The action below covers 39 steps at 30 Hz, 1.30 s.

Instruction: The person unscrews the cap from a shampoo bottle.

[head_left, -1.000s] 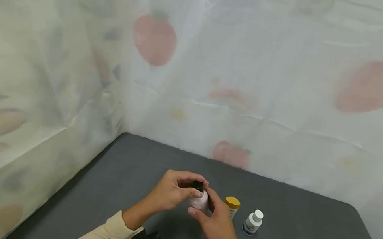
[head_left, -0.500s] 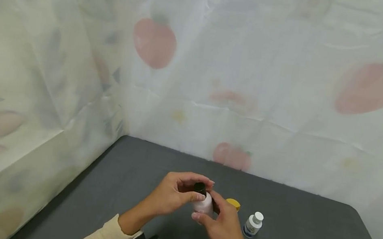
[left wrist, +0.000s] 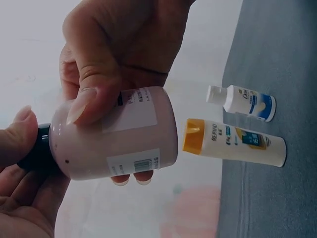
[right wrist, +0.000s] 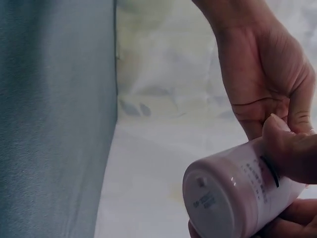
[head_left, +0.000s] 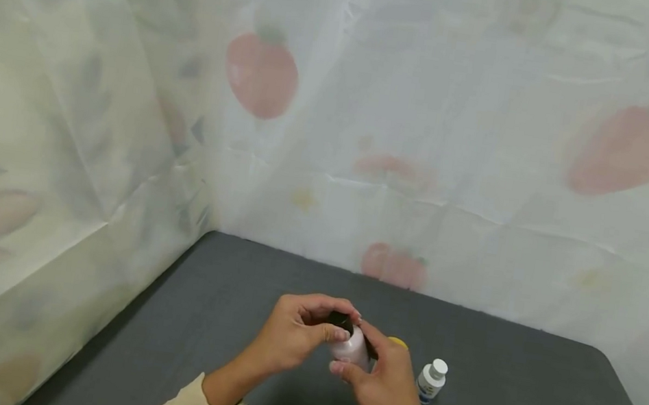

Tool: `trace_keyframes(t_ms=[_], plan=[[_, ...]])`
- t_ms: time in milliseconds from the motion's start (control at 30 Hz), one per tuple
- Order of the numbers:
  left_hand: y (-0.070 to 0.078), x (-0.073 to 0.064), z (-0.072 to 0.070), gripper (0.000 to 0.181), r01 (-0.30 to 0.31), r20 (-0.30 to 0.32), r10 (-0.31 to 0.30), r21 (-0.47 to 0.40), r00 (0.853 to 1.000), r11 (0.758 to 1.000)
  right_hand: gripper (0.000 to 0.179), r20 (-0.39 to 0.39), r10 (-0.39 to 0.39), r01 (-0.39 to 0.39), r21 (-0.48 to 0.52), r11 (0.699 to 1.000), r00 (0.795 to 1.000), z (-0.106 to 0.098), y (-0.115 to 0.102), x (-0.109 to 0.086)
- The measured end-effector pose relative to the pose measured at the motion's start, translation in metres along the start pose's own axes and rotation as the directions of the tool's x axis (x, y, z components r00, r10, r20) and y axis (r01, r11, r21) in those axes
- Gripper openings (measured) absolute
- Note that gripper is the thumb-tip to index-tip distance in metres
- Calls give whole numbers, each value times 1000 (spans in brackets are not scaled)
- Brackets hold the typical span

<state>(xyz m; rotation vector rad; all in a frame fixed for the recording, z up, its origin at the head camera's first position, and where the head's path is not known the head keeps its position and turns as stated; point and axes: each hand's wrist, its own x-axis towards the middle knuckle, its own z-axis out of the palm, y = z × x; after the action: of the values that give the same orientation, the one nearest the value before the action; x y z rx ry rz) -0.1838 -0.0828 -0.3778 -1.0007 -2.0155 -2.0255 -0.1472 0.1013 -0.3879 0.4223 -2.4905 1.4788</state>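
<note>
Between both hands, above the table, is a pink bottle with a black cap. My left hand pinches the cap between thumb and fingers. The thumb and fingers of my right hand wrap round the bottle's body, which leans with its cap toward the left hand. White labels with print and a barcode show on the bottle in the left wrist view. Its round base faces the camera in the right wrist view.
Beyond the right hand stands a cream bottle with a yellow cap, mostly hidden in the head view. Beside it is a small white-and-blue bottle with a white cap. The dark grey table meets printed curtains at back and left.
Both hands have shifted slightly right with the pink bottle, and the right hand now covers more of the yellow-capped bottle. The grip on cap and body stays.
</note>
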Motion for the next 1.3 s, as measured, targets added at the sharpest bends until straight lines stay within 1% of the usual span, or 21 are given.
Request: trace_keyframes(t_ms=[133,233,333,433,600,733,833,933,1033,1100,1200,1300], plan=[[1,-1,5,26,-20,-31,19,-32,999,999,63,-49,13,-17,-64,998,999,-1,-5,-2],[2,-1,9,25,-16,-53,14,-46,999,999,63,-80,3,-12,-114,993,997,-1,-6,-3],[4,-2,13,26,-15,-82,11,-41,997,999,63,-96,-25,10,-156,988,995,0,-7,-4],[5,-2,15,26,-24,-109,22,-19,994,1000,63,-101,-34,14,-189,982,994,0,-8,-5],[4,-3,20,25,-45,-142,44,0,989,999,64,-108,-14,-11,-230,973,994,0,-11,-5],[5,-3,24,25,-47,-180,51,29,982,998,62,-135,-29,-8,-262,965,990,2,-13,-4],[6,-2,27,25,-28,-209,34,31,977,999,52,-158,-67,19,-291,957,985,3,-14,-4],[8,-1,27,27,-3,-227,4,6,974,1000,46,-169,-98,42,-309,950,981,3,-15,-3],[9,0,25,28,9,-214,-11,-14,977,1000,46,-159,-99,50,-288,956,982,1,-16,-2],[8,1,21,31,13,-184,-16,-19,983,1000,46,-142,-87,46,-267,962,986,0,-17,0],[7,0,15,37,-24,-99,21,-33,995,999,43,-126,-67,32,-261,965,990,-4,-18,2],[6,1,10,41,-59,-19,58,-65,998,996,41,-124,-43,9,-268,963,991,-7,-18,3]])
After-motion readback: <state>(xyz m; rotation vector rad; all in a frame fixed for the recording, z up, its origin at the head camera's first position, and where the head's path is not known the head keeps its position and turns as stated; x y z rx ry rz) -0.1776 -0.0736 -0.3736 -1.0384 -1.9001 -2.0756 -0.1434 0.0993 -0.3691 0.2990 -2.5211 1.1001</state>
